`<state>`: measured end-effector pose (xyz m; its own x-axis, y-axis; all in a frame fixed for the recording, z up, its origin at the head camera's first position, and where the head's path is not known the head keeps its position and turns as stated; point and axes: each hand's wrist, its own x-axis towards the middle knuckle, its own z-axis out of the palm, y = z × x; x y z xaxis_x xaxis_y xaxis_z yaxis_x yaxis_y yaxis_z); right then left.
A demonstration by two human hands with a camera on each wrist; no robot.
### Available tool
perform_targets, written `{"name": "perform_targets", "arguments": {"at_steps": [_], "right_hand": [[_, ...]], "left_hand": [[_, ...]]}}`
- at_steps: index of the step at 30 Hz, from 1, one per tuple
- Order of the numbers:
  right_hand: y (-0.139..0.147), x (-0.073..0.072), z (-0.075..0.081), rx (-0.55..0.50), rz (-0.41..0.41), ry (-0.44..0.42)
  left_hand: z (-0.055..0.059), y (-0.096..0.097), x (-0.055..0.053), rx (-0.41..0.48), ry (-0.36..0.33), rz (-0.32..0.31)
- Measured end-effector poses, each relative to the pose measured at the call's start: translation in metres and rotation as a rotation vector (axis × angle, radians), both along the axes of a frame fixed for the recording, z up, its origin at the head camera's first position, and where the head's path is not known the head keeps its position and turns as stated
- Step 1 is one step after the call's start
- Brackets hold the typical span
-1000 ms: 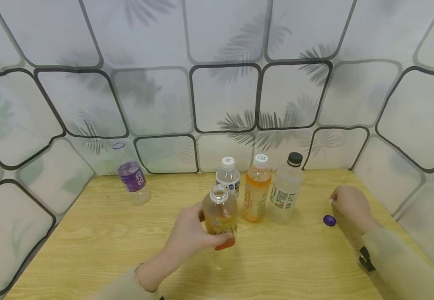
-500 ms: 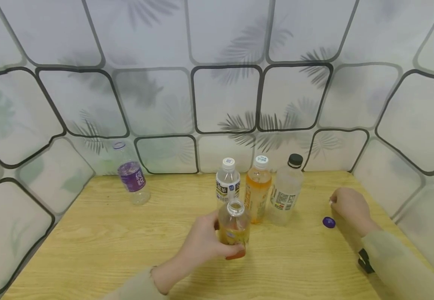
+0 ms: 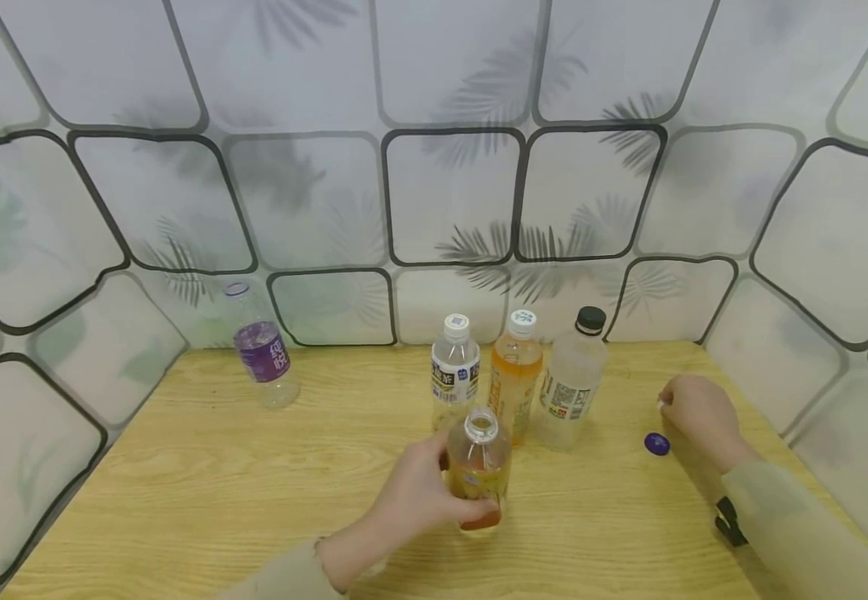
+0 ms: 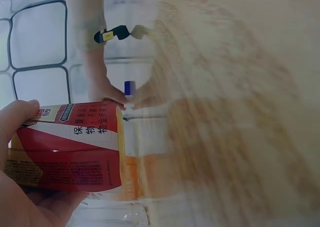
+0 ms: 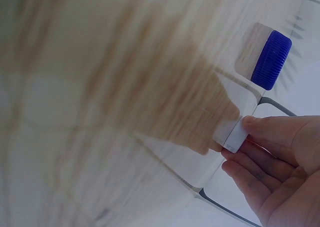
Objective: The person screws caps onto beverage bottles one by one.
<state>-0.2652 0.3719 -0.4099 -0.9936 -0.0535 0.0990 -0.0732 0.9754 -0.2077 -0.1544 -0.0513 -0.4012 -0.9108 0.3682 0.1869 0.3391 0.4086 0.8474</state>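
My left hand (image 3: 428, 492) grips a clear bottle (image 3: 481, 454) with an uncapped mouth, upright near the middle of the table. Its lower half has a red, yellow and white label (image 4: 75, 147), seen sideways in the left wrist view. Yellowish liquid shows through the wall. At the right of the table my right hand (image 3: 702, 421) pinches a white bottle cap (image 5: 235, 137) between thumb and fingers, right at the tabletop. Beside that hand lies a ribbed purple-blue cap (image 5: 271, 60), seen also as a purple cap (image 3: 657, 444) in the head view.
Behind the held bottle stand a white-capped bottle (image 3: 455, 375), an orange-labelled bottle (image 3: 518, 367) and a black-capped bottle (image 3: 576, 367). An uncapped purple-labelled bottle (image 3: 263, 354) stands at the back left of the wooden table (image 3: 216, 492). Patterned walls (image 3: 449, 200) enclose the back and sides.
My left hand has carried the uncapped bottle to the right and nearer to me, slowing in the last half second. The right hand and the purple cap have stayed about where they were.
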Motion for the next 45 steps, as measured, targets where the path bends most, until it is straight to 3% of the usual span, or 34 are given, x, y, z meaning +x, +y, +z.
{"name": "perform_targets", "arguments": {"at_steps": [13, 19, 30, 45], "right_hand": [[0.0012, -0.0012, -0.0011, -0.002, -0.005, 0.001], [0.0022, -0.0025, -0.0023, -0.003, -0.005, 0.003], [0.0024, -0.002, -0.0036, -0.007, 0.001, -0.004], [0.0063, -0.006, -0.0017, -0.01, 0.054, -0.02]], "left_hand": [[-0.0091, -0.0003, -0.001, -0.023, -0.085, -0.03], [-0.0073, -0.0013, -0.002, -0.038, -0.093, -0.052], [-0.0019, -0.0026, -0.0065, -0.174, -0.106, -0.087], [-0.0019, -0.0015, -0.0058, -0.171, -0.089, -0.099]]}}
